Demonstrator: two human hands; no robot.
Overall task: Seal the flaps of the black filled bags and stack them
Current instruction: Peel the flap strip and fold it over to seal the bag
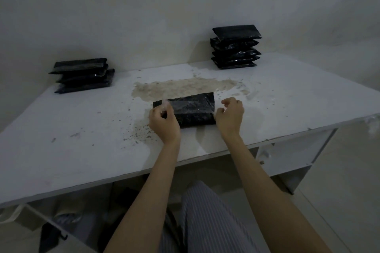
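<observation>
A black filled bag (193, 109) lies flat near the middle of the white table (72, 129). My left hand (163, 122) sits at the bag's left end and pinches a thin pale strip (164, 103) that stands up from the flap there. My right hand (230, 115) hovers at the bag's right end with its fingers curled and nothing visibly in them; I cannot tell whether it touches the bag. One stack of black bags (82, 75) stands at the back left. A taller stack of black bags (236, 46) stands at the back right.
A brownish worn patch (181, 87) and scattered specks mark the tabletop behind and left of the bag. The wall (164, 16) runs close behind the table. Open shelving (287, 154) shows under the table's front right, and my striped trousers (205, 222) below.
</observation>
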